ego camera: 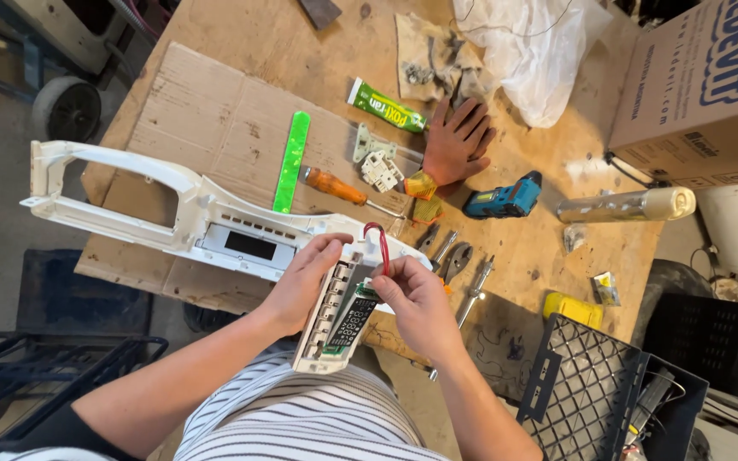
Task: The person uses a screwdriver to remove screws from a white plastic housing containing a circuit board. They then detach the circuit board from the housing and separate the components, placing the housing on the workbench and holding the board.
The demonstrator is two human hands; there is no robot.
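Note:
My left hand (301,282) grips the left edge of a white control-panel module (325,337) with a row of buttons and a dark circuit board (352,320). My right hand (412,299) pinches the board's top end, right by a looped red wire (380,243) that rises from it. The module sits at the near end of a long white plastic appliance fascia (164,201) with a dark display window, lying across the workbench (249,34).
On the bench lie a green strip (291,160), an orange-handled screwdriver (335,186), a green tube (386,106), white plastic brackets (376,162), an orange work glove (454,141), a blue power tool (504,198), pliers (454,260), a cylinder (625,205), a cardboard box (702,85). A black crate (591,384) stands at right.

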